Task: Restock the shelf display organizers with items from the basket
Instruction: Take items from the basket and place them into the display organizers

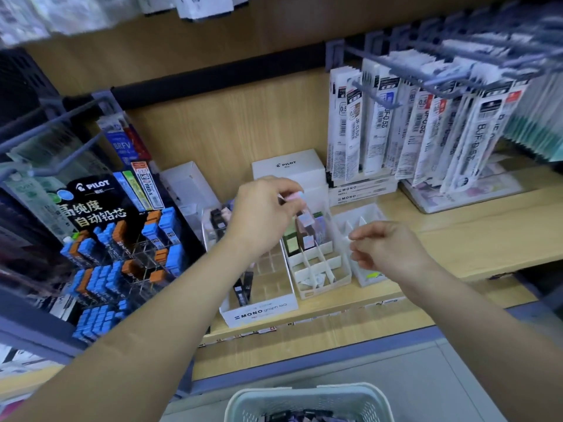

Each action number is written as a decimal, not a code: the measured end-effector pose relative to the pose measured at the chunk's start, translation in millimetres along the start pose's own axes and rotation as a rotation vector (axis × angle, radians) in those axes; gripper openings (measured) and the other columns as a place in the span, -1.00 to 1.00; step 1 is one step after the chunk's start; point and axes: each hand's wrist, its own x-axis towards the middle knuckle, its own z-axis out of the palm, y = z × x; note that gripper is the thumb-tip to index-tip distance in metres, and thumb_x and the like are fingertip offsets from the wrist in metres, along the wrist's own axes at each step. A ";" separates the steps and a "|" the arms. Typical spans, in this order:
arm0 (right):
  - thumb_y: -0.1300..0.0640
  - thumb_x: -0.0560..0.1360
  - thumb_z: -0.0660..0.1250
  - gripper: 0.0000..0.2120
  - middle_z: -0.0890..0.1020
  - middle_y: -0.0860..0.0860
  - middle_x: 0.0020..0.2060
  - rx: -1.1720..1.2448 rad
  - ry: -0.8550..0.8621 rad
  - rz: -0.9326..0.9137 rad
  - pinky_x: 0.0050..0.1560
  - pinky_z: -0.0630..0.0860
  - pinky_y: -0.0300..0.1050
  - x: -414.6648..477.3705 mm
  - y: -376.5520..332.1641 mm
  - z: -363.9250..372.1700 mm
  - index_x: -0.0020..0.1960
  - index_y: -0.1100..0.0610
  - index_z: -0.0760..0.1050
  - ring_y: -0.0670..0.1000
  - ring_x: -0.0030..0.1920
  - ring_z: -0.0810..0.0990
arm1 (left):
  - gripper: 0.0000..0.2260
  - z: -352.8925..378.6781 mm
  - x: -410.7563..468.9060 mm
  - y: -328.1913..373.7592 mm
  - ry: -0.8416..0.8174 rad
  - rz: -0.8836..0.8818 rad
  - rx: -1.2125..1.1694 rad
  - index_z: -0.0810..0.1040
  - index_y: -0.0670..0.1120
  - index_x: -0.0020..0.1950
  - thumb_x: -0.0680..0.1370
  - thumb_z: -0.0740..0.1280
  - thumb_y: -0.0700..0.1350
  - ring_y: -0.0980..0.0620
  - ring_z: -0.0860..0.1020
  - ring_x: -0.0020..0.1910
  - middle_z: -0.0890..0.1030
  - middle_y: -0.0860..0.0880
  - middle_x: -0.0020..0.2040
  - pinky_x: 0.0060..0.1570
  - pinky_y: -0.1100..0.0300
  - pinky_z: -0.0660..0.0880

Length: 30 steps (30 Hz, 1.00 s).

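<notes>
Two bare hands work over the wooden shelf (457,239), and the scene reads best from the left. Far to the left of the grip stands a black lead display (115,239) stocked with blue and orange cases. Just left of and below the grip sits a white tray (262,309) marked MONO, mostly bare, with a few dark packs leaning at its left side.

The left hand (262,214) pinches a small pale pink pack (292,197) between thumb and fingertips, closed on its upper end, directly above the middle organizer (320,269). Under the grip, the rear slots of that organizer already hold upright packs (306,233) in green, pink and purple; the front slots look nearly bare (a few scraps of paper lie there).

Right of the grip, the right hand (387,248) hovers over a third organizer (365,275), fingers loosely curled; I cannot tell whether it holds anything. Below both hands, the basket (307,400) shows dark and purple packs inside.

The pack looks light, stiff and smooth, probably a thin plastic case, so it may slip. Holding it by the narrow top edges seems right, leaving the lower end free to slide between the dividers.
</notes>
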 end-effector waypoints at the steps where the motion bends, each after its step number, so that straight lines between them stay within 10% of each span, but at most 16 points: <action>1: 0.44 0.50 0.25 -0.79 0.59 0.21 -0.28 -0.056 -0.020 -0.015 -0.23 0.52 -0.04 0.4 3.4 1.4 -0.18 0.21 0.55 0.12 -0.29 0.53 | -0.91 5.3 2.1 -0.8 -0.011 0.016 0.045 0.68 -0.04 -0.05 0.46 0.45 -0.14 0.08 0.56 -0.19 0.65 0.03 -0.09 -0.05 0.20 0.50; 9: 0.31 0.49 0.28 -0.74 0.65 0.03 -0.28 -0.331 -0.120 -0.082 -0.17 0.53 -0.07 3.9 11.7 8.9 -0.25 -0.01 0.57 0.05 -0.28 0.56 | -0.91 36.0 -5.1 -10.6 -0.215 0.039 0.277 0.63 -0.03 -0.06 0.46 0.41 -0.08 -0.01 0.59 -0.13 0.67 -0.01 -0.16 -0.10 0.08 0.53; 20: 0.31 0.49 0.26 -0.73 0.67 0.10 -0.23 -0.367 -0.134 -0.095 -0.24 0.49 -0.13 1.1 7.2 5.9 -0.23 -0.02 0.57 0.11 -0.23 0.60 | -0.81 49.8 2.0 -23.4 -0.063 0.249 0.637 0.60 -0.03 0.08 0.50 0.36 -0.04 -0.08 0.46 0.07 0.58 -0.02 -0.01 -0.06 0.08 0.39; 30: 0.30 0.55 0.26 -0.82 0.65 0.06 -0.30 -0.416 -0.308 -0.120 -0.36 0.45 -0.17 -23.1 -17.0 6.1 -0.14 0.12 0.59 -0.04 -0.39 0.60 | -0.90 8.9 -37.8 -8.4 0.099 0.154 0.314 0.64 -0.03 -0.09 0.53 0.34 -0.07 -0.01 0.54 -0.17 0.61 0.03 -0.23 -0.13 0.10 0.49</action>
